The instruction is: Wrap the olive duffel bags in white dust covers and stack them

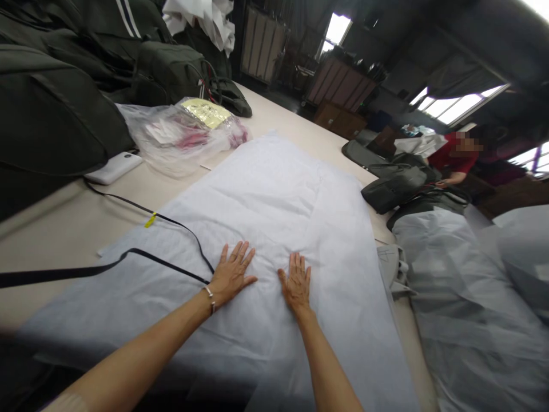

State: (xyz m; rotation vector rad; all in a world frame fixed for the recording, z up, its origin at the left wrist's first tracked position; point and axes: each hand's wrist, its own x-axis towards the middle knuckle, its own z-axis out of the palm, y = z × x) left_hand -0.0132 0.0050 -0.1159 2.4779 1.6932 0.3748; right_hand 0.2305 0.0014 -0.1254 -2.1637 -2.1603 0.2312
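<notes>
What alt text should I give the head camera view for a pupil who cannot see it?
A person's left hand and right hand rest palm-down on a large white sheet spread over a table. A black strap runs from the left edge to the left hand. Dark bags sit at upper left; another person in red is at right.

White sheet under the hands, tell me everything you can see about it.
The white sheet is large and looks like thin, soft cloth or paper, lightly wrinkled, with a faint crease running lengthwise on its right part. It lies spread over the pale table. The left hand and right hand rest palm down on it, and black straps cross its left part.
</notes>
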